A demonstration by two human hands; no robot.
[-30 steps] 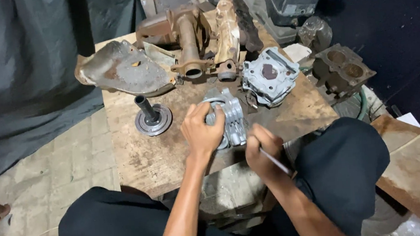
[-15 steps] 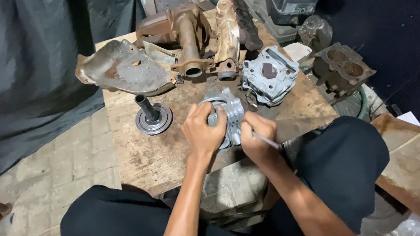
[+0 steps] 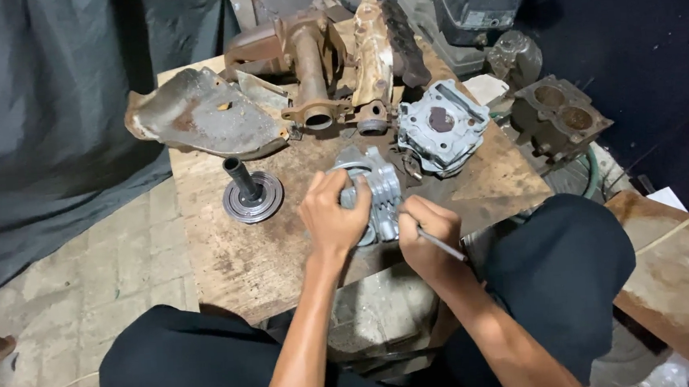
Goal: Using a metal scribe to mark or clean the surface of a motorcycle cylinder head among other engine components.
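Observation:
A finned grey metal engine cylinder (image 3: 377, 185) lies on a worn wooden board (image 3: 229, 260) in front of me. My left hand (image 3: 331, 216) grips it from the left, fingers curled over its top. My right hand (image 3: 425, 235) is closed on a thin metal tool (image 3: 442, 246), and the tool's tip touches the cylinder's right side. My knees in black trousers frame the board's near edge.
On the board: a round metal flange with an upright black tube (image 3: 250, 193), a rusty sheet-metal cover (image 3: 200, 115), rusty cast parts (image 3: 313, 64), a grey cylinder head (image 3: 440, 125). A dark twin-bore block (image 3: 559, 116) sits right; a dark cloth (image 3: 37, 117) hangs left.
My right hand has moved up and left from beside my knee to the cylinder, bringing the thin tool against it. My left hand stays on the cylinder.

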